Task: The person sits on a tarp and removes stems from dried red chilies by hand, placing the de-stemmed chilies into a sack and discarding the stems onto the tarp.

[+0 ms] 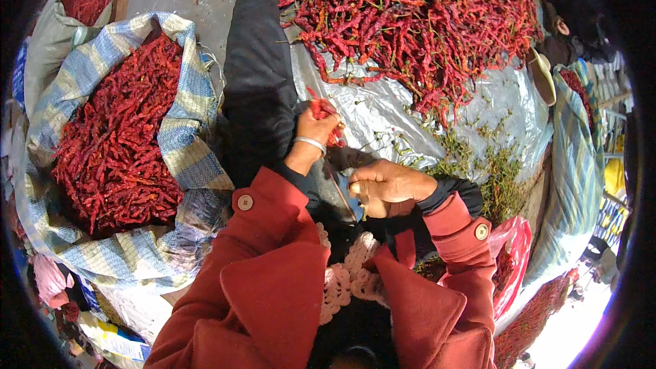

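Observation:
My left hand, with a silver bangle at its wrist, is closed around several dried red chilies above the dark trouser leg. To its lower right is my right hand, its thumb and fingers drawn together; whether something small is pinched there cannot be made out. In front lies a large heap of dried red chilies on grey plastic sheeting. Green chili stems are piled beyond my right hand.
At left stands a blue-and-white striped woven sack full of dried red chilies, with another open sack behind it. On the right are a striped sack and a red plastic bag. A person's shoe rests by the heap.

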`<state>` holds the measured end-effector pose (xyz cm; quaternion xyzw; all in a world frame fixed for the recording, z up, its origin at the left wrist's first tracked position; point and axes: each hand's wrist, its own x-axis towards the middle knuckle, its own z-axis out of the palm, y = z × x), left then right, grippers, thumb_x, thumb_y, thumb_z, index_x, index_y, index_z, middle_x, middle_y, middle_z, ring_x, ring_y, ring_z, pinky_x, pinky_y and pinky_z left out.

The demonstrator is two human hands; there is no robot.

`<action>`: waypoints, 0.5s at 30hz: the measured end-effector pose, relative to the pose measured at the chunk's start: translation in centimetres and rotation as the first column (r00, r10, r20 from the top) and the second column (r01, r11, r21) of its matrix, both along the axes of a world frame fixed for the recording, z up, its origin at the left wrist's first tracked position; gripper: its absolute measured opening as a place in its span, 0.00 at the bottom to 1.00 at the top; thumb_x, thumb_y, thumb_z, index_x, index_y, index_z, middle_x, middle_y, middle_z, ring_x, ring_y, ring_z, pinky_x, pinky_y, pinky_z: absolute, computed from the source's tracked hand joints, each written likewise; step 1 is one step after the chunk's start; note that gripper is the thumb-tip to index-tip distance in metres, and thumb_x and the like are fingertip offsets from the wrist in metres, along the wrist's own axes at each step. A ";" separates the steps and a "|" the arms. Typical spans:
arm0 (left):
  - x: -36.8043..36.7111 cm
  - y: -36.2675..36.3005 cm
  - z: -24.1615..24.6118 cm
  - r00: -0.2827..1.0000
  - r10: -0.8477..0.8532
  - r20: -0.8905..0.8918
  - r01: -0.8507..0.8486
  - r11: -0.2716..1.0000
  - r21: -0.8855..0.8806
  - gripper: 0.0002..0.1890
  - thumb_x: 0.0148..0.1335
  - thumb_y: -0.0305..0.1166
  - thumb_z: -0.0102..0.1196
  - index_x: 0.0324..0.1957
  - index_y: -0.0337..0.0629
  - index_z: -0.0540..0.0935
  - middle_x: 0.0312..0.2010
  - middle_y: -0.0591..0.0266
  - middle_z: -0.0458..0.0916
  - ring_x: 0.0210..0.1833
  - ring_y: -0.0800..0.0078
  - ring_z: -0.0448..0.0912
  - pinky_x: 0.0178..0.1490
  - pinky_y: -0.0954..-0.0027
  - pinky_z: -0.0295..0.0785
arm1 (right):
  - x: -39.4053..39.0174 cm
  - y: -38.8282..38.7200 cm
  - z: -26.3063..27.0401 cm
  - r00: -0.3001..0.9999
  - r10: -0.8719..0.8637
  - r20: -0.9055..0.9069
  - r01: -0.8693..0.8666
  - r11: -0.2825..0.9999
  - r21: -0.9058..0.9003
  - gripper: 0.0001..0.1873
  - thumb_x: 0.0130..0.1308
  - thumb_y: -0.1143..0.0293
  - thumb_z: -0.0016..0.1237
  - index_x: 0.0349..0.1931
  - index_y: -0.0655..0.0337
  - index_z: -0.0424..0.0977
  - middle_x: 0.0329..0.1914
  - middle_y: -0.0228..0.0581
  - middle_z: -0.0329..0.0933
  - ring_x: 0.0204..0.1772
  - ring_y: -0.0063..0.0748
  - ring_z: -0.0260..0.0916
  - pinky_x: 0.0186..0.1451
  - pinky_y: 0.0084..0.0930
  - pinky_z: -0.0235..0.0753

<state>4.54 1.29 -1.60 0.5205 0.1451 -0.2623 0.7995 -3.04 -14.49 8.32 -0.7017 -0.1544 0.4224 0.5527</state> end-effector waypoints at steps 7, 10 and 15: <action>0.9 1.1 -0.4 0.984 0.138 -0.111 -0.154 0.975 -0.157 0.08 0.48 0.19 0.53 0.31 0.39 0.73 0.24 0.62 0.75 0.24 0.68 0.76 0.30 0.66 0.74 | 9.1 -1.0 -7.1 0.560 0.043 0.827 0.690 0.528 -0.494 0.14 0.51 0.67 0.50 0.37 0.59 0.66 0.32 0.45 0.68 0.37 0.49 0.70 0.35 0.39 0.71; 0.9 1.3 0.0 0.979 0.120 -0.166 -0.143 0.981 -0.134 0.08 0.49 0.21 0.56 0.31 0.42 0.72 0.24 0.63 0.74 0.24 0.70 0.75 0.29 0.67 0.74 | 9.7 -1.2 -10.2 0.527 -0.068 0.847 0.758 0.489 -0.432 0.12 0.50 0.69 0.52 0.34 0.60 0.68 0.29 0.46 0.69 0.35 0.47 0.68 0.34 0.36 0.69; 1.1 1.3 0.3 0.982 0.052 -0.181 -0.075 0.990 -0.118 0.09 0.49 0.22 0.57 0.31 0.43 0.71 0.22 0.63 0.74 0.20 0.70 0.75 0.24 0.68 0.73 | 3.9 -2.9 -8.5 0.583 -0.734 0.348 0.809 0.560 -0.176 0.09 0.49 0.71 0.56 0.26 0.62 0.69 0.22 0.31 0.67 0.25 0.27 0.63 0.28 0.24 0.63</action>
